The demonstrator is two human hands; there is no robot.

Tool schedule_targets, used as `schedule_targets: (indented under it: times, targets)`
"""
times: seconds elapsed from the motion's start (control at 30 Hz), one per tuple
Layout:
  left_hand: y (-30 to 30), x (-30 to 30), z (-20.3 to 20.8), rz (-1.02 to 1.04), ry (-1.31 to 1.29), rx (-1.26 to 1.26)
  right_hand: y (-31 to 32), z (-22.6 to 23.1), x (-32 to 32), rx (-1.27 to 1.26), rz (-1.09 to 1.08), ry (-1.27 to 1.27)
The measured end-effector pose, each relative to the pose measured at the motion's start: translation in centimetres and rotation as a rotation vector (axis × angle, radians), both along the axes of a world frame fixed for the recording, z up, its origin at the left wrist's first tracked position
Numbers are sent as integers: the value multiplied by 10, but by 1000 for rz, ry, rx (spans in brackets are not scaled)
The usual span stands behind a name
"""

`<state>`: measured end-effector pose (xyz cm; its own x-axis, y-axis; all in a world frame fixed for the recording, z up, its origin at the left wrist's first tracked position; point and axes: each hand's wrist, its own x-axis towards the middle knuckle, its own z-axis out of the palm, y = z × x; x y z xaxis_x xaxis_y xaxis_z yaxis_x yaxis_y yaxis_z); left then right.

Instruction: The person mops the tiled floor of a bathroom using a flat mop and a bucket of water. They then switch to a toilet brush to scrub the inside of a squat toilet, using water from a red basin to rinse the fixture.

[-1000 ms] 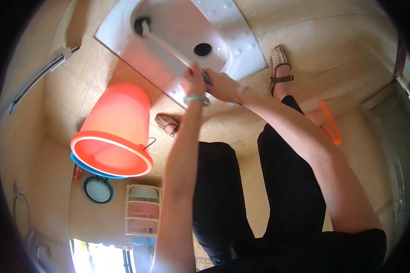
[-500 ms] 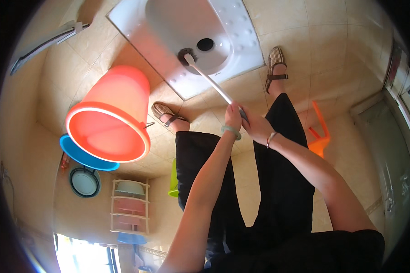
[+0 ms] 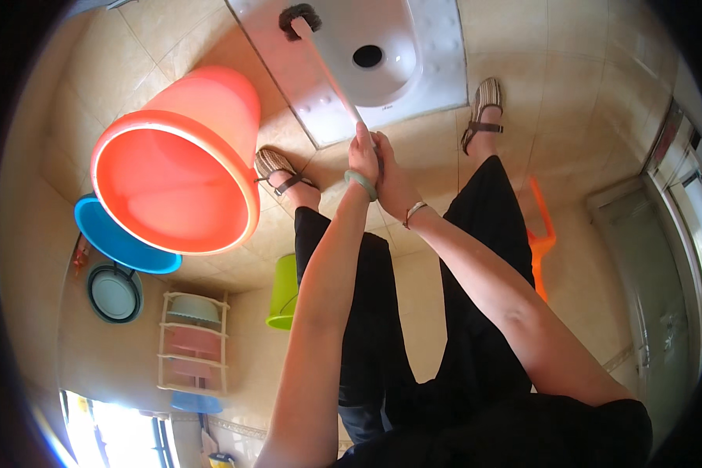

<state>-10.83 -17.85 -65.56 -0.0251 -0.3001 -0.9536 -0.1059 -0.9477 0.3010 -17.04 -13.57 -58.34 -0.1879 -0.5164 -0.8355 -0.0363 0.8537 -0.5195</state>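
Both of my hands grip one long-handled toilet brush (image 3: 331, 76). My left hand (image 3: 362, 154), with a green bangle at its wrist, is closed around the handle. Just behind it, my right hand (image 3: 394, 178) wraps the grey grip end. The dark bristle head (image 3: 298, 22) is at the left rim of the white squat toilet (image 3: 320, 129); whether it presses on the surface I cannot tell. The toilet's round drain hole (image 3: 367, 56) lies to the right of the brush.
A large orange-red bucket (image 3: 242, 101) stands left of my left foot. Near it are a blue basin (image 3: 121, 238), a grey-green basin (image 3: 115, 294), a shelf rack (image 3: 193, 327) and a green bucket (image 3: 283, 288). An orange plastic piece (image 3: 540, 234) lies right of my right leg.
The bristle head has moved up and left, from beside the drain hole to the toilet's left rim. Both hands have shifted left and forward with the handle, and the view has shifted slightly.
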Motion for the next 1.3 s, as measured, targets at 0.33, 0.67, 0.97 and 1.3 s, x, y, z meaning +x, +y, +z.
schedule_targets:
  times: [0.33, 0.67, 0.97, 1.3]
  targets:
    - [148, 52, 78, 34, -138, 384, 98, 82, 24, 426, 356, -106]
    - [79, 21, 37, -35, -87, 30, 45, 40, 11, 214, 309, 50]
    - [95, 25, 44, 31, -32, 95, 69, 37, 17, 268, 271, -1]
    - [19, -74, 1, 196, 66, 197, 13, -16, -85, -52, 388, 175]
